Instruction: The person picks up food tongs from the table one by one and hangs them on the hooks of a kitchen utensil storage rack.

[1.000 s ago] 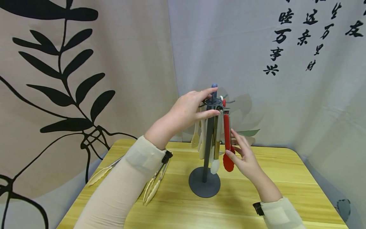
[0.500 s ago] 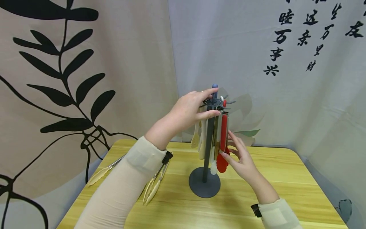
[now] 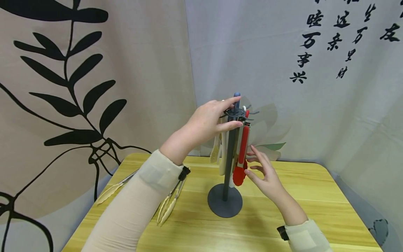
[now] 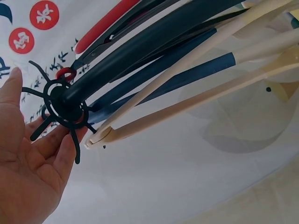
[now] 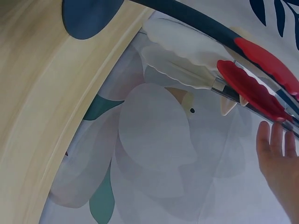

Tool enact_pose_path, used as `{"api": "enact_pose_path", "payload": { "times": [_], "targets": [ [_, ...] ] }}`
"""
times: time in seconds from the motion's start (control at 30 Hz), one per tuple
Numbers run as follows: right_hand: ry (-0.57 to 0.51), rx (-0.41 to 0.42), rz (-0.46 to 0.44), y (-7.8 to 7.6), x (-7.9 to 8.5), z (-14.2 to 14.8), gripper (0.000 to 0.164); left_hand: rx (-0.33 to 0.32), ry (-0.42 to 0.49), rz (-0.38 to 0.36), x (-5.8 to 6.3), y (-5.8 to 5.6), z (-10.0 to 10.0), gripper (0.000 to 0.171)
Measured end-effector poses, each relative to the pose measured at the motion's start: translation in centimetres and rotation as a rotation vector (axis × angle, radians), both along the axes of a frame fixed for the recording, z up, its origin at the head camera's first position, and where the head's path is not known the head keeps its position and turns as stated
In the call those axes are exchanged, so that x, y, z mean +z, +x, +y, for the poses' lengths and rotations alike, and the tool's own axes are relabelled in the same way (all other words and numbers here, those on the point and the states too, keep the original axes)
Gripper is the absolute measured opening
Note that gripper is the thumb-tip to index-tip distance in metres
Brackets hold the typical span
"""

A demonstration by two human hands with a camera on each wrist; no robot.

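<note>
A dark grey utensil stand (image 3: 231, 154) stands upright on a round base, with hooks around its top. My left hand (image 3: 209, 117) holds it at the top, fingers and thumb around the hook ring (image 4: 65, 103). Red-tipped tongs (image 3: 244, 145) hang from a hook on the right, slanting inward toward the post. Beside their lower end is my right hand (image 3: 267, 176), fingers spread and the thumb tip close to the red head. In the right wrist view its fingertips lie right by the red tongs (image 5: 252, 88). Pale-tipped tongs (image 5: 180, 67) hang near them.
Cream-tipped tongs (image 3: 172, 204) lie on the wooden table (image 3: 283, 224) left of the base, partly under my left sleeve. Another cream-tipped pair (image 3: 113, 189) rests near the table's left edge. A printed curtain (image 3: 151, 70) surrounds the table's back and sides.
The red tongs have swung left toward the post. My right hand moved left with them and its fingers have come away from them. My left hand has stayed in place.
</note>
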State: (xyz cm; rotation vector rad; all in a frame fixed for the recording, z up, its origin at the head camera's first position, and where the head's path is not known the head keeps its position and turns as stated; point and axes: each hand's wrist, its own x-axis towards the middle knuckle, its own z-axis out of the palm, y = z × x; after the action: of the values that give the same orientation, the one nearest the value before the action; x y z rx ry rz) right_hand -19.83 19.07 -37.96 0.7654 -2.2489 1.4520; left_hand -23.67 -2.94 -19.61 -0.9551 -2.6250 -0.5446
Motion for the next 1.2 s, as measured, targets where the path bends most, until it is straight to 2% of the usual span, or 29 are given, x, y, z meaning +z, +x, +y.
{"api": "enact_pose_path", "payload": {
  "times": [0.13, 0.27, 0.5, 0.7, 0.87, 1.2],
  "targets": [
    [0.002, -0.011, 0.005, 0.9, 1.0, -0.4, 0.073, 0.003, -0.006, 0.016, -0.1, 0.0, 0.0, 0.072],
    [0.002, -0.021, 0.0, 1.1, 1.2, -0.4, 0.072, 0.017, -0.014, 0.044, -0.3, 0.0, 0.2, 0.07],
    [0.002, -0.023, 0.015, 1.2, 0.9, 0.0, 0.071, 0.023, -0.032, 0.101, -0.6, 0.1, 0.4, 0.07],
    [0.0, -0.025, 0.03, 1.1, 0.5, 0.4, 0.07, 0.009, -0.005, 0.122, -0.9, 0.1, 0.1, 0.071],
    [-0.009, -0.042, 0.026, 1.1, 0.3, 0.6, 0.071, -0.015, 0.047, 0.151, -1.3, 0.1, 0.1, 0.07],
    [-0.028, -0.037, 0.025, 1.5, 0.3, 0.7, 0.069, -0.096, 0.234, 0.253, -2.3, 0.1, 0.1, 0.065]
  ]
}}
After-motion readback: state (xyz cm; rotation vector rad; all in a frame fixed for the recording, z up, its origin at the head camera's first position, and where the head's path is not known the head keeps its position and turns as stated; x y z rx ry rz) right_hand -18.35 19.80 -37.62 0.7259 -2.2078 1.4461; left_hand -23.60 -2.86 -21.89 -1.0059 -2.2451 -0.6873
